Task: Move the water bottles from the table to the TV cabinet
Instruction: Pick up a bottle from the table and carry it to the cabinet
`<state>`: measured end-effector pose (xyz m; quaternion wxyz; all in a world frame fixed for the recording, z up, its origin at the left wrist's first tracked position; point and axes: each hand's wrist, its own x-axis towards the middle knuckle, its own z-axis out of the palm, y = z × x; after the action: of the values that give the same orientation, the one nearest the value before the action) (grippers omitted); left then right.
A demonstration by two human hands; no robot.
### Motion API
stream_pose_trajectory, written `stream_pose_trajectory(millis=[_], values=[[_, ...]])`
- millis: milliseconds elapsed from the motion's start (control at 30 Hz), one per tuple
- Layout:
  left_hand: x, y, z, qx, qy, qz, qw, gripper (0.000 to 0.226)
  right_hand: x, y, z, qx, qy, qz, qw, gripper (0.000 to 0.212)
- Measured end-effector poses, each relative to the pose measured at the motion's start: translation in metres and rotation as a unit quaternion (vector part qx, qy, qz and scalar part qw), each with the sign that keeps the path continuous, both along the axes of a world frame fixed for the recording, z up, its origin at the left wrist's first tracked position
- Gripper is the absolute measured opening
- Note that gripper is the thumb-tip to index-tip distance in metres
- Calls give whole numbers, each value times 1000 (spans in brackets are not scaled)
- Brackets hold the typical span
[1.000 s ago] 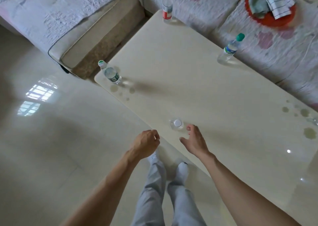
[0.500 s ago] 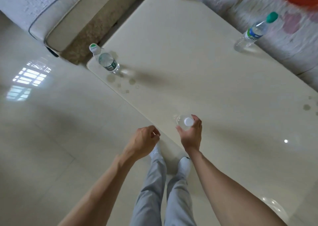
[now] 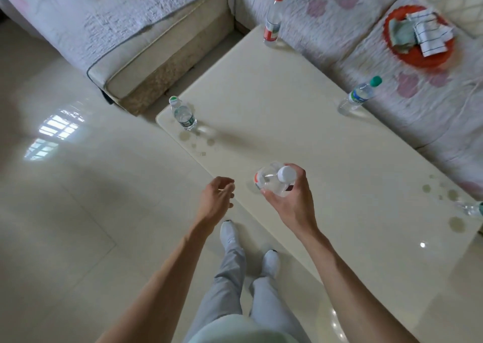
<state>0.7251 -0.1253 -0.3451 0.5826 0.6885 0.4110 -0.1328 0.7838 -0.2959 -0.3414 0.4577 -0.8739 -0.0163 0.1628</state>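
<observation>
Plastic bottle (image 3: 269, 182) clamped in the grip of the right hand (image 3: 290, 204) over the bench (image 3: 287, 107); left hand (image 3: 215, 199) loose, empty. Best carried upright.

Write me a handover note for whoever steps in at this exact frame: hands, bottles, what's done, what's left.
The right hand grips a white-capped bottle above the near edge of the table. The left hand is loosely curled and holds nothing.
Standing on the table: a red-capped bottle at the far corner, a teal-capped bottle at the far long edge, and a green-labelled bottle at the left corner. Part of another bottle shows at the right edge of the frame.
Done: no delivery visible; the TV cabinet is out of view.
Left: carry the held bottle over, then the others.
</observation>
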Motion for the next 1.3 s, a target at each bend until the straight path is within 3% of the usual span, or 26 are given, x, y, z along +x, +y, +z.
stream_pose_trajectory(millis=[367,767,933,1300], values=[[-44,-51,74,-9,-103,92,990,16,-38,-14,108,41,-134,111,984,65],[-135,-114,128,72,-194,306,929,19,-78,-19,167,94,-162,279,942,74],[-185,-129,139,96,-194,387,896,18,-112,-9,181,122,-157,359,912,74],[-313,-130,164,116,-179,566,797,15,-228,33,211,145,-156,548,809,79]])
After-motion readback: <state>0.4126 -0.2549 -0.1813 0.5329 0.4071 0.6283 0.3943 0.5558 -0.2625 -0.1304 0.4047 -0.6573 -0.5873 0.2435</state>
